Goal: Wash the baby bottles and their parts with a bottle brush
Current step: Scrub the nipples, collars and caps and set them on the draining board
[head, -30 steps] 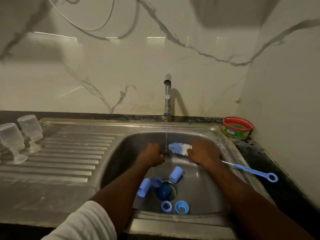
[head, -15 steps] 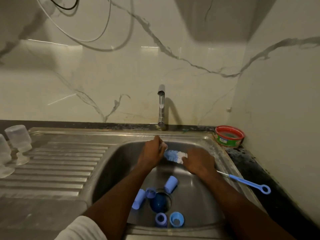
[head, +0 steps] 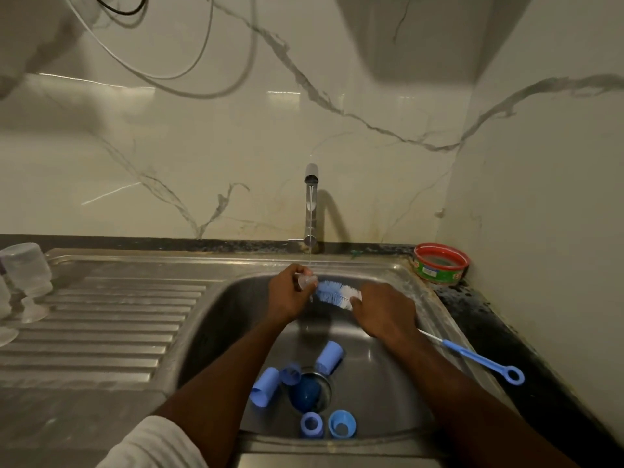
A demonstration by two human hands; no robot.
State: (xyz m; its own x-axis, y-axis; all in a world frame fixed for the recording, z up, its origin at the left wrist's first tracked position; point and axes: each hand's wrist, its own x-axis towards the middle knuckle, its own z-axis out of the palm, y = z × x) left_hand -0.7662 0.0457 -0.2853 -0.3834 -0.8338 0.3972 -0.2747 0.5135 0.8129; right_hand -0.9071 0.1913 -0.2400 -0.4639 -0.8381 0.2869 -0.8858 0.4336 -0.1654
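Under the running tap (head: 311,197), at the back of the sink (head: 398,383), I log one piece in work: a small clear teat (head: 305,282), pinched in my left hand (head: 287,295).

My right hand (head: 381,314) curls round the bottle brush (head: 337,294) just behind its blue-and-white bristles; the tip meets the teat, and the blue handle (head: 479,359) trails over the right rim.

Done, by my judgement: two clear bottles (head: 25,271), upside down on the draining board (head: 111,319) at the left.

Left: five light-blue parts (head: 329,358) lying round the drain, and a dark-blue piece (head: 305,395) sitting in it. I put the wash well short of finished.

Room: the basin floor between my forearms is crowded. The back wall sits close behind my hands. The handle's ring overhangs the dark counter (head: 506,336), near the side wall; a red-rimmed tub (head: 440,265) occupies the back right corner. Open board lies between bottles and basin.
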